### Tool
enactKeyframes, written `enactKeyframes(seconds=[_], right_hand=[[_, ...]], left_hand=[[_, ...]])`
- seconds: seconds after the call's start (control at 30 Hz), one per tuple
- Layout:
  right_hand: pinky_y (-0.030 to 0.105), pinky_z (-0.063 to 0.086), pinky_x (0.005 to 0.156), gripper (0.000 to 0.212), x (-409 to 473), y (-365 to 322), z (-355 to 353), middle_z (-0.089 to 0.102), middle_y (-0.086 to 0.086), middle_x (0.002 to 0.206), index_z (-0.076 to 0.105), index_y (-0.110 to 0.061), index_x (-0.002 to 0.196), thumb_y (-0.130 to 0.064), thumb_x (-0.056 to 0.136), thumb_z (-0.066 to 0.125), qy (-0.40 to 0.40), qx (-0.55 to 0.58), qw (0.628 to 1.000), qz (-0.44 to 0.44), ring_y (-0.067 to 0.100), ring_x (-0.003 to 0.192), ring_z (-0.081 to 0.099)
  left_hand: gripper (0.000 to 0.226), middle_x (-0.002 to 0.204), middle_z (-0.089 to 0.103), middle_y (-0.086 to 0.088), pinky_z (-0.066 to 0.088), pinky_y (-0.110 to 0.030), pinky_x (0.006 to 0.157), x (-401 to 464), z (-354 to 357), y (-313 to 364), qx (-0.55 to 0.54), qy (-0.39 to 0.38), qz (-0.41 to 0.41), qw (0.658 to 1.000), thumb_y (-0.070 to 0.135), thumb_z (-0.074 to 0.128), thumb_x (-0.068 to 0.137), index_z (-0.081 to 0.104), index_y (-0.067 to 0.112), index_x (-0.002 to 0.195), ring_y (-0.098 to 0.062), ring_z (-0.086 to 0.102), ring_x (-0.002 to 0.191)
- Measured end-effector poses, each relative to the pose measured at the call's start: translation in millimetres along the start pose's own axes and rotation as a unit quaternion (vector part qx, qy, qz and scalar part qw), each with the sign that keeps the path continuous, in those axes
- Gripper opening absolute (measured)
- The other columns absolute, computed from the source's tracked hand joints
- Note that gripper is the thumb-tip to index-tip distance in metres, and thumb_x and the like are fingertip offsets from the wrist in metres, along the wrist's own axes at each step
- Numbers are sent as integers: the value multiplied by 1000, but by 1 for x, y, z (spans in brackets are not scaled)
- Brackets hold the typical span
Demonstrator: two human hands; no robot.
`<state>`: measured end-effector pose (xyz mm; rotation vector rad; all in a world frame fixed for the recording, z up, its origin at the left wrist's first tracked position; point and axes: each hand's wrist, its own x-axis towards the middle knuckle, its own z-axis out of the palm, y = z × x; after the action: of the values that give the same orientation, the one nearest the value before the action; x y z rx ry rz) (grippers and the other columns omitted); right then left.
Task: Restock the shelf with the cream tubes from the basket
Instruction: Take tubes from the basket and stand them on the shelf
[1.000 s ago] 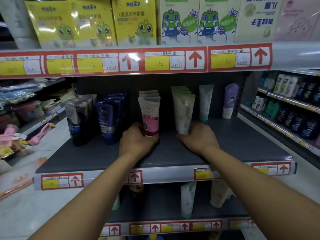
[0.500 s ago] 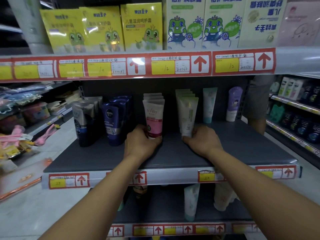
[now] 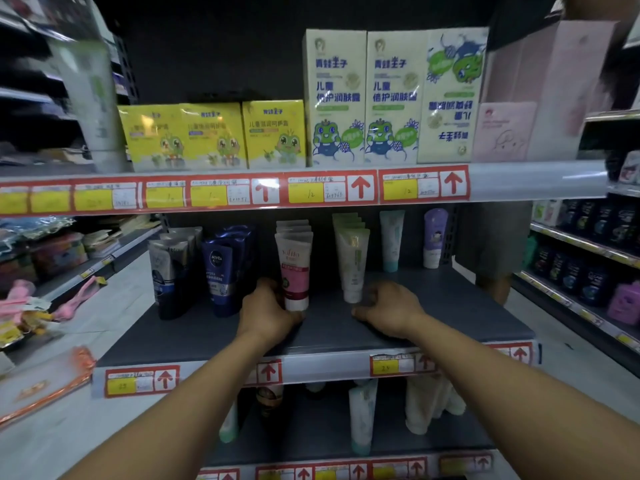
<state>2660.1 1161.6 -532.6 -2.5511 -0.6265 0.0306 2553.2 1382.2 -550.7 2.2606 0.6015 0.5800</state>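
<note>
Pink-banded and glossy, the front cream tube (image 3: 295, 271) stands cap-down on the dark matte shelf (image 3: 450, 313); my left hand (image 3: 268, 311) curls around its base. My right hand (image 3: 389, 311) rests knuckles-up beside the white tube (image 3: 352, 261), fingers curled near its cap; whether they grip it I cannot tell.

Shop: shelf (image 3: 450, 306) rows, price labels (image 3: 315, 190), boxed creams (image 3: 336, 98).

Price labels (image 3: 317, 192) blur unreadably; both hands' fingers (image 3: 268, 289) hide behind tubes (image 3: 296, 268).

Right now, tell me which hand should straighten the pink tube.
Left. The left hand already touches the pink tube at its base; the right hand sits by the white-green tube.
</note>
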Motion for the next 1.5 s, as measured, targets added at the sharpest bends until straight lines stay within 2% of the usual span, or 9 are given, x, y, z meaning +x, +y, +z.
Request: enactKeyframes(seconds=[0.13, 0.23, 0.47, 0.6, 0.7, 0.87, 1.07, 1.2, 1.5], right_hand=[[33, 50, 82, 33, -36, 2, 13, 66, 4, 111, 63, -17, 117, -37, 92, 66, 100, 54, 991, -70, 25, 105, 63], [36, 49, 92, 36, -64, 3, 19, 62, 4, 115, 62, -14, 125, -29, 93, 63, 171, 38, 979, -107, 23, 110, 57], [31, 47, 88, 29, -114, -5, 26, 59, -6, 105, 62, -18, 119, -27, 91, 64, 235, 106, 961, -98, 14, 103, 53], [34, 48, 90, 27, -143, -8, 32, 57, -9, 103, 61, -22, 118, -27, 91, 63, 219, 111, 964, -101, 12, 101, 52], [30, 49, 85, 19, -164, -6, 42, 55, -14, 97, 60, -27, 110, -28, 91, 63, 210, 106, 967, -99, 10, 97, 53], [29, 49, 80, 15, -193, 11, 72, 51, -19, 91, 60, -30, 105, -30, 90, 62, 186, 106, 973, -88, 7, 94, 51], [31, 49, 76, 14, -228, 45, 116, 55, -13, 92, 62, -25, 105, -27, 91, 61, 121, 90, 987, -56, 11, 91, 54], [28, 46, 69, 10, -252, 74, 152, 61, -9, 89, 63, -25, 101, -31, 92, 63, 60, 100, 993, 0, 12, 83, 58], [39, 54, 77, 10, -283, 138, 225, 70, 1, 86, 64, -16, 93, -25, 90, 61, -124, 86, 981, 119, 23, 84, 66]], left_hand=[[62, 124, 68, -10, 56, -38, 89, -27, -11, 1, 55, 48, 55, 996, 36, 85, 83, 55, 15, 133, -32, 67, 111], [52, 121, 63, -11, 53, -37, 89, -47, -22, 3, 92, 70, 96, 989, 26, 82, 83, 59, 14, 129, -32, 63, 110], [48, 119, 59, -1, 48, -34, 90, -103, -32, 14, 139, 76, 169, 973, 26, 76, 84, 58, 19, 128, -23, 56, 114], [50, 124, 56, 4, 49, -32, 90, -135, -29, 18, 138, 57, 183, 972, 30, 73, 87, 53, 23, 133, -18, 57, 116], [51, 127, 55, 7, 50, -29, 85, -159, -23, 18, 131, 39, 183, 974, 28, 72, 89, 50, 26, 135, -16, 59, 114], [51, 126, 56, 9, 55, -37, 87, -194, -4, -2, 131, 9, 165, 977, 32, 73, 87, 48, 30, 132, -16, 60, 113], [50, 119, 57, 10, 54, -37, 85, -226, 27, -37, 152, -40, 148, 977, 34, 71, 86, 48, 31, 130, -16, 62, 108], [46, 122, 57, 8, 53, -38, 87, -245, 54, -64, 167, -77, 125, 975, 34, 67, 88, 48, 32, 130, -19, 61, 113], [42, 122, 61, 5, 55, -37, 84, -286, 119, -133, 163, -201, 32, 965, 29, 69, 84, 53, 30, 123, -22, 65, 110]])
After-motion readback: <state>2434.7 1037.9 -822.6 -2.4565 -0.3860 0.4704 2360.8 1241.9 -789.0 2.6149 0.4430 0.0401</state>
